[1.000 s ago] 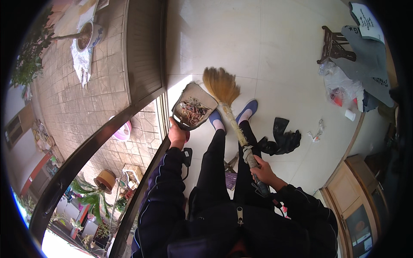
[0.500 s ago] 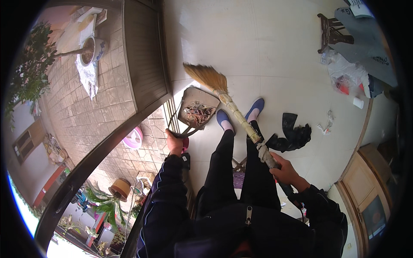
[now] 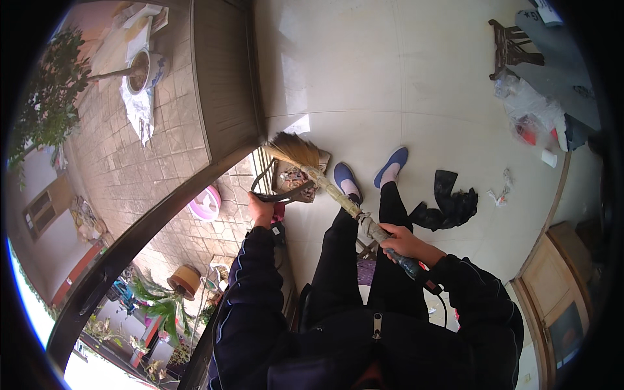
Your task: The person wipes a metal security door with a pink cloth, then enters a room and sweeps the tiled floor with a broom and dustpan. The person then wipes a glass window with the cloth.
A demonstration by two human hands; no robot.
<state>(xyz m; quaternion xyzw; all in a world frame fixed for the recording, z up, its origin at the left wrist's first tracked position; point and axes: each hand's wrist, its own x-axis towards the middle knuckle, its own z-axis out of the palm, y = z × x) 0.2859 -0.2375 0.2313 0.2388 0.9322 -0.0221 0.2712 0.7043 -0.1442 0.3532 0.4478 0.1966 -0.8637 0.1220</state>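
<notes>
My left hand [image 3: 261,210] is closed on the dark curved handle of a dustpan [image 3: 294,194], which rests on the floor beside the door sill. Twigs, leaves and other debris [image 3: 290,177] lie in the pan. My right hand [image 3: 402,242] grips the wrapped upper shaft of a straw broom [image 3: 333,190]. The broom slants to the far left, and its bristles are over the pan's far part, hiding some of the pan and debris. My two feet in blue slip-on shoes [image 3: 346,177] stand just right of the dustpan.
A dark door frame [image 3: 188,190] runs along my left. Outside are a pink basin [image 3: 205,204] and potted plants [image 3: 184,281]. On my right lie a crumpled black item [image 3: 447,203] and a plastic scrap [image 3: 500,188]. Farther off are a wooden stool [image 3: 513,49] and plastic bags [image 3: 530,107].
The broom head has moved left and nearer, from beyond the dustpan to over it. My right hand has drawn left with the shaft. My left hand keeps hold of the dustpan handle.
</notes>
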